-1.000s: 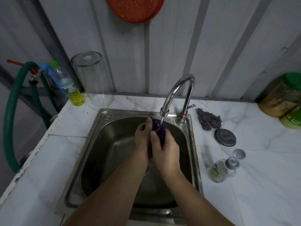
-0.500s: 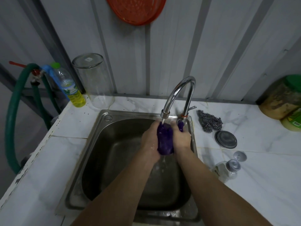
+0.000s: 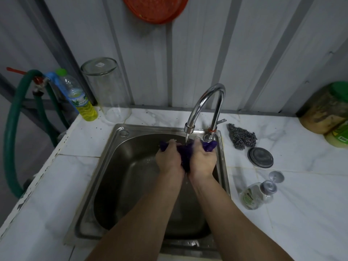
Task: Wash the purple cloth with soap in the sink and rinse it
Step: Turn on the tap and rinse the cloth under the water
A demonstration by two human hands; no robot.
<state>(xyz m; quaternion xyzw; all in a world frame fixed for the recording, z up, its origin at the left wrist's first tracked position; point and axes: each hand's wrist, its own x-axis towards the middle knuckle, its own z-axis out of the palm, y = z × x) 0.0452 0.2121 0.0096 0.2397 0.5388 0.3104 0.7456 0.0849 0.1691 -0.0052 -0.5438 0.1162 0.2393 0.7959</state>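
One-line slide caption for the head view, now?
Left hand and right hand grip purple cloth under running chrome faucet over steel sink.

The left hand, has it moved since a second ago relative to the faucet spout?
Yes. The left hand has shifted left, away from the faucet spout, spreading the purple cloth wider between both hands under the water.

L hand (image 3: pixel 170 160) bare, no rings | R hand (image 3: pixel 202 161) bare | forearms unsleeved
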